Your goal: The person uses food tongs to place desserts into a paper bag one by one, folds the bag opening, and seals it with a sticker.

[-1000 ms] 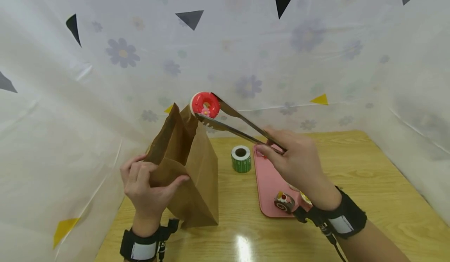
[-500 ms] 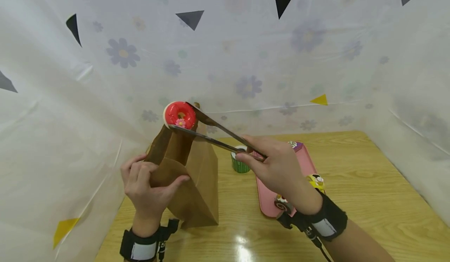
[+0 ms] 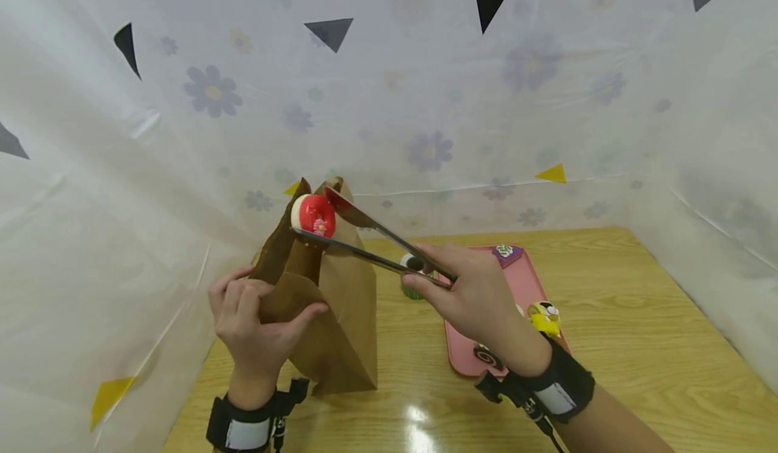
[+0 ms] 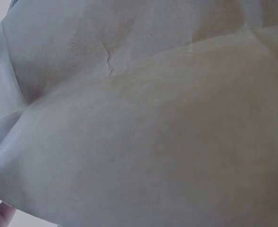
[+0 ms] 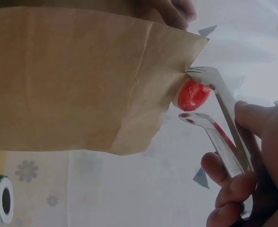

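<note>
In the head view my left hand (image 3: pixel 258 321) grips the near rim of a brown paper bag (image 3: pixel 349 318), thumb outside, and the bag's mouth gapes upward. Its plain paper fills most of the left wrist view. My right hand (image 3: pixel 471 298) holds metal tongs (image 3: pixel 389 237) across the bag's right side. Between their tips, at the bag's mouth, is a toy donut (image 3: pixel 316 213) with red icing, a pale base and a pink flower. In the right wrist view one tong tip touches the donut, while the other looks slightly apart from it.
A pink tray (image 3: pixel 525 277) right of the bag bears a purple piece (image 3: pixel 507 254), a yellow toy pastry (image 3: pixel 545 318) and a brown swirl roll (image 3: pixel 486 356), partly behind my right forearm. A green label roll (image 3: pixel 412 284) stands between bag and tray, partly covered by the right hand.
My right hand has carried the donut leftward and down over the bag's mouth. The donut has turned, showing more of its pale side. My left hand and the bag have stayed put.
</note>
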Motion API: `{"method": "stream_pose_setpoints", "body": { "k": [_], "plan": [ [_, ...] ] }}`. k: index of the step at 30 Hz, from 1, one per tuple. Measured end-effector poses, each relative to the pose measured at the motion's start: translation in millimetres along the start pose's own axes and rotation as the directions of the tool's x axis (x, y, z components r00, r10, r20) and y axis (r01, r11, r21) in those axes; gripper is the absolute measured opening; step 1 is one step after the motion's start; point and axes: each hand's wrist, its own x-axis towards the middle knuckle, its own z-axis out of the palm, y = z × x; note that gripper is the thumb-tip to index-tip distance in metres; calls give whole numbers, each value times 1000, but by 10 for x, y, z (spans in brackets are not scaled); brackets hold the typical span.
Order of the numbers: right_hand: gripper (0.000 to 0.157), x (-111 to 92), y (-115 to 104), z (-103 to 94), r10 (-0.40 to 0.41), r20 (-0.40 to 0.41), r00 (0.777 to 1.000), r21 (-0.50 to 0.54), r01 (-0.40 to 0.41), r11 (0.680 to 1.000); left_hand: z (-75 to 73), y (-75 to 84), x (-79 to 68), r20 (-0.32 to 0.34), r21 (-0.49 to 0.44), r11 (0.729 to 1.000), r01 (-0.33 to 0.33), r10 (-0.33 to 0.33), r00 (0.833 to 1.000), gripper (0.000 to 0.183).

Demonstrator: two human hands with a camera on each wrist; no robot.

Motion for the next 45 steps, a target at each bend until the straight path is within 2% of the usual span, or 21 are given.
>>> {"method": "stream_pose_setpoints", "body": {
  "k": [9, 17, 21, 32, 39, 45],
  "plan": [
    [41, -5, -8, -25, 18, 11, 1000, -17, -18, 1000, 2, 0, -5, -11, -8, 1000, -4, 4, 1000, 84],
    [48, -56, 70, -107, 76, -2, 997, -67, -76, 995, 13, -2, -11, -11, -11, 1000, -7, 6, 1000, 83],
    [48, -79, 126, -170, 111, -3, 994, -59, -111, 992, 11, 0, -7, -6, -7, 1000, -5, 5, 1000, 83],
    [47, -133, 306, -408, 159, -102, 982, -53, -165, 985, -3, 16, 6, -15, -8, 1000, -5, 5, 1000, 83],
    [48, -145, 442, -522, 185, -100, 978, -137, -198, 971, 0, 25, 17, -26, -11, 1000, -6, 6, 1000, 83],
    [48, -189, 614, -523, 197, -75, 978, -207, -208, 956, -2, 14, 12, -27, -12, 1000, -8, 8, 1000, 83]
  ]
}}
